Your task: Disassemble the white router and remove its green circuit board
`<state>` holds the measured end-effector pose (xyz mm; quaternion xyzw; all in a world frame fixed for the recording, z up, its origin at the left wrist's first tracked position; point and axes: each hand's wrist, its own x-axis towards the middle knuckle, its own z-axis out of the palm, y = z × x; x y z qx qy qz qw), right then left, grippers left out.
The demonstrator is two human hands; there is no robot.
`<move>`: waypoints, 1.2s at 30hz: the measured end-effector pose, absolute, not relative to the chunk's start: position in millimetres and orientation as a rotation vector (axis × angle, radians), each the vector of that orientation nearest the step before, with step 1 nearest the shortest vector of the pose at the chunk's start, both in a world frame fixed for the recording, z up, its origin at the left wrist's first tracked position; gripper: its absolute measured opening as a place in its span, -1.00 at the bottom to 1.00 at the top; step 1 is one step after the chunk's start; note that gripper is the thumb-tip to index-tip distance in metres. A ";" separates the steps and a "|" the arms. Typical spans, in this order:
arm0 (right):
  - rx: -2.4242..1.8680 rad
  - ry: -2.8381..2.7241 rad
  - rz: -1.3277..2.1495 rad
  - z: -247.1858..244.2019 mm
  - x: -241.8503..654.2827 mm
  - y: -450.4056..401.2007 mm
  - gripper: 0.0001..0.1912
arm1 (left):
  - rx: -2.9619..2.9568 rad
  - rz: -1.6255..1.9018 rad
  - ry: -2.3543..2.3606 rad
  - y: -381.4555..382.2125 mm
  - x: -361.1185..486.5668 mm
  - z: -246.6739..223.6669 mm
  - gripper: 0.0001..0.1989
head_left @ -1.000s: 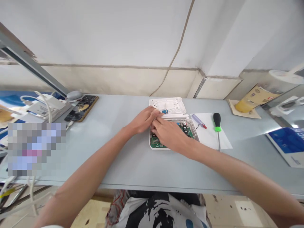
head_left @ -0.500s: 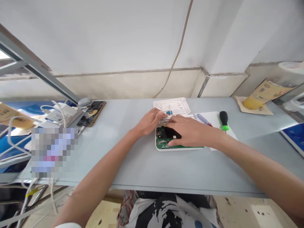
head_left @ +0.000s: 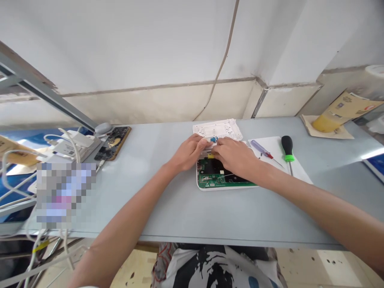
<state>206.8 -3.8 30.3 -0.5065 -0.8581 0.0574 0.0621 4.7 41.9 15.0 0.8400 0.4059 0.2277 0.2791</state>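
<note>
**Head view**
Left hand point(head_left: 188, 153): fingertips pinching a small blue connector point(head_left: 213, 139).
Right hand point(head_left: 235, 157): curled, fingertips just beside the connector; grip cannot be told.
Green circuit board point(head_left: 217, 176): in a white plastic base point(head_left: 227, 188), under both hands, on a grey table point(head_left: 168, 138).
Beyond: white vented casing point(head_left: 217, 129).
Right: green-handled screwdriver point(head_left: 288, 149), small red-handled screwdriver point(head_left: 262, 149) on white paper point(head_left: 298, 176).

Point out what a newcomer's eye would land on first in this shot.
The left hand and right hand meet mid-table above a green circuit board, close to a small blue connector. Just beyond them lies a white plastic cover. To the right, a black-handled screwdriver with a green collar lies on white paper.
</note>
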 end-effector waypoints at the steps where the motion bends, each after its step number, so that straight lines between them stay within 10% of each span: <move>1: -1.538 -2.591 0.159 29.0 207.0 -3.2 -0.79 | 2.256 0.612 1.087 41.7 4.9 14.9 -0.15; 28: -1.222 -2.001 1.159 54.3 243.9 22.7 -0.87 | 2.053 0.725 0.977 53.8 1.0 22.1 -0.03; 36: -1.300 -1.728 1.128 47.2 259.9 33.0 -0.90 | 1.525 0.832 0.830 46.0 10.7 38.9 -0.41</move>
